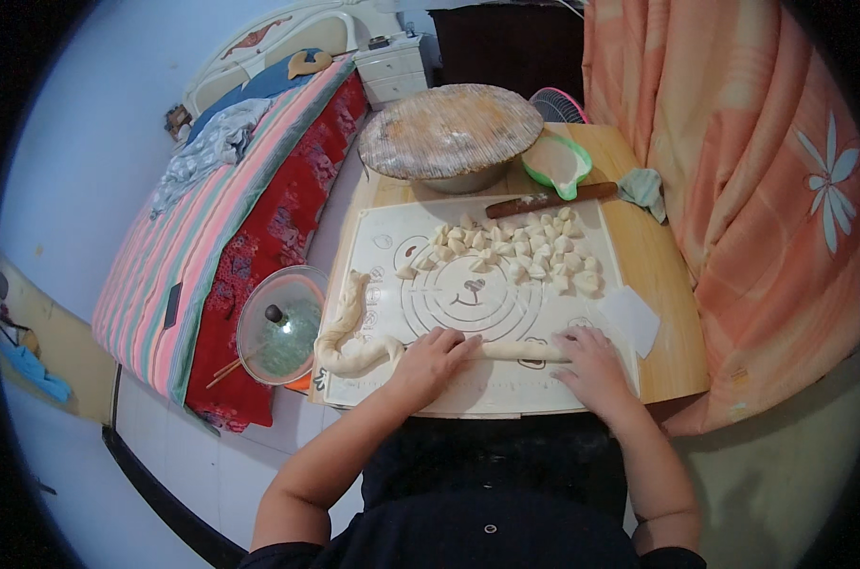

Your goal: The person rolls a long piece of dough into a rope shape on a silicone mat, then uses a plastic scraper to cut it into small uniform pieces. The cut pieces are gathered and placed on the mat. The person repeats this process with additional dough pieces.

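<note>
Under both palms (437,360) (589,365) (flat) — dough rope (515,351)

Home bedroom: bed (231,190), nightstand (392,68), curtain (733,171)

Dough rope (430,349): soft, matt, pale, floured look; cut dough pieces (515,251) the same, lying on a smooth, matt white pastry mat (392,284) with printed rings, over a wooden table (662,284) of light, smooth, slightly glossy finish. Rolling pin (550,199): dark wood; round tray (451,128): coarse woven or ribbed surface, flour-dusted, on a metal basin (463,180). Pot lid (280,325): clear glossy glass; scoop (558,163): green plastic; curtain (762,209) and bed cover (212,237): matt cloth.
</note>
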A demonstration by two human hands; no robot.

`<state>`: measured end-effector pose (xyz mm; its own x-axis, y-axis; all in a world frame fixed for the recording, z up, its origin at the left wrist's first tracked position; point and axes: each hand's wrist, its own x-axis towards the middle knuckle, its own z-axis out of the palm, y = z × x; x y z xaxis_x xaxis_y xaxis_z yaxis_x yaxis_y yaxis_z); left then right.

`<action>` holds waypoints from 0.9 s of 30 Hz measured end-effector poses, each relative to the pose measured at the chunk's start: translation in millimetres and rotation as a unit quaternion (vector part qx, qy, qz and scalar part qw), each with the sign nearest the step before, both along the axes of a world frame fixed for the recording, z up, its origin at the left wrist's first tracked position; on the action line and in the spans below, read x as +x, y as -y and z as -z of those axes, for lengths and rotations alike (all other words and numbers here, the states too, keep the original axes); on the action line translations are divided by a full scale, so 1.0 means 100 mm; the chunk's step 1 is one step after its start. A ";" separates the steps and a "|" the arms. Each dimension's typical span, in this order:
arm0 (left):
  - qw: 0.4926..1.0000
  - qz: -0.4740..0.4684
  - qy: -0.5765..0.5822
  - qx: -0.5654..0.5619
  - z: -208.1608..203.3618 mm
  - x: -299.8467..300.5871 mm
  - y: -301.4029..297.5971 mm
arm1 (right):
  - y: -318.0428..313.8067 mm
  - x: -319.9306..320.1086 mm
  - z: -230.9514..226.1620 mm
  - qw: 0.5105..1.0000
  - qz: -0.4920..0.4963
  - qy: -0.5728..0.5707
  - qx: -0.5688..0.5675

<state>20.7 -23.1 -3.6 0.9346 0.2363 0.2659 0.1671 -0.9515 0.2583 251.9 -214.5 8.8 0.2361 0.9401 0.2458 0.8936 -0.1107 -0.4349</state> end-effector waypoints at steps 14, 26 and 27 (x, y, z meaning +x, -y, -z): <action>1.000 0.011 0.013 0.005 0.12 0.29 0.13 | -0.19 -0.07 -0.02 0.998 -0.025 -0.009 -0.055; 0.991 -0.083 -0.100 -0.007 -0.18 -0.38 -0.03 | -0.09 0.19 0.10 1.000 -0.006 0.030 0.003; 0.994 -0.077 -0.081 -0.010 -0.21 -0.38 -0.02 | 0.02 0.28 -0.02 0.998 0.057 -0.033 0.008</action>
